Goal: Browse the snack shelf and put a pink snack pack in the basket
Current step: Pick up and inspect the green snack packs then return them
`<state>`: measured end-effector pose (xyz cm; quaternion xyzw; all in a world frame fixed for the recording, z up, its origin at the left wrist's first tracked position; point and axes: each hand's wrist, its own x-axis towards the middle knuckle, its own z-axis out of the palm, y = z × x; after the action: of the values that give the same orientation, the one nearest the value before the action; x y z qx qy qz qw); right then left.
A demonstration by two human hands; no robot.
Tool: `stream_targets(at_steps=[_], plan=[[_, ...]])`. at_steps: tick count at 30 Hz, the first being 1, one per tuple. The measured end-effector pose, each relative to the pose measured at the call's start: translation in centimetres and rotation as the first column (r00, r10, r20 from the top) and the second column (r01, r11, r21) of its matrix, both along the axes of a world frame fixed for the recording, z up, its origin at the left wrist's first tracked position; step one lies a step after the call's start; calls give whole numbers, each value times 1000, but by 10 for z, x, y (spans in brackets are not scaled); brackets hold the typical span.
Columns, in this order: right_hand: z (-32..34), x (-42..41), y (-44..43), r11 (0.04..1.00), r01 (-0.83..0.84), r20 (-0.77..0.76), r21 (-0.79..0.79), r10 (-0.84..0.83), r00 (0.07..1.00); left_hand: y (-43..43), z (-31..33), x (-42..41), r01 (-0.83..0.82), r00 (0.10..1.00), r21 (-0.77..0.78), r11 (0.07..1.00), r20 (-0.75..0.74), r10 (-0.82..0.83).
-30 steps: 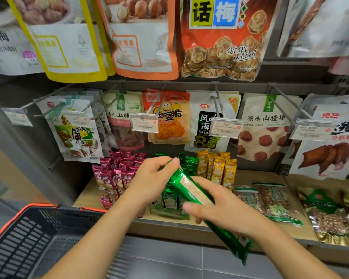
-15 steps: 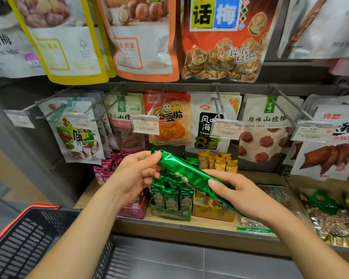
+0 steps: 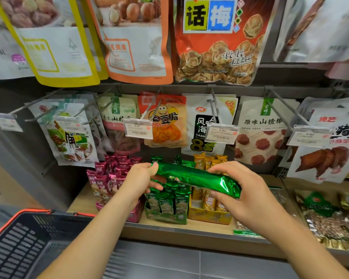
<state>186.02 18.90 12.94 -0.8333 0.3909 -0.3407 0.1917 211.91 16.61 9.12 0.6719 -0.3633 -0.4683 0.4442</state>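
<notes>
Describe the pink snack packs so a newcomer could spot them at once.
On the wooden bottom shelf, three display boxes stand side by side. The pink snack packs fill the leftmost, next to the green box; they alone are magenta wrapped.

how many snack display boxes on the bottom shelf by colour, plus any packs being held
pink box: 1
green box: 1
yellow box: 1
held green pack: 1
total: 4
</notes>
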Motion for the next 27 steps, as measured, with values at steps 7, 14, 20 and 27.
stream_targets(at_steps=[7,14,20,27], plan=[[-4,5,-2,979,162,73,-125,-154,985,-27,-19,-6,129,827,-42,991,556,-84],[-18,19,-11,965,247,9,-84,-247,969,-74,-27,-17,351,538,31,936,811,-228],[-28,23,-24,959,275,80,-75,-269,960,-125,-34,-24,493,312,244,835,846,-432],[-38,28,-37,954,271,122,-126,-256,959,-125,-44,-2,479,147,373,795,859,-491]])
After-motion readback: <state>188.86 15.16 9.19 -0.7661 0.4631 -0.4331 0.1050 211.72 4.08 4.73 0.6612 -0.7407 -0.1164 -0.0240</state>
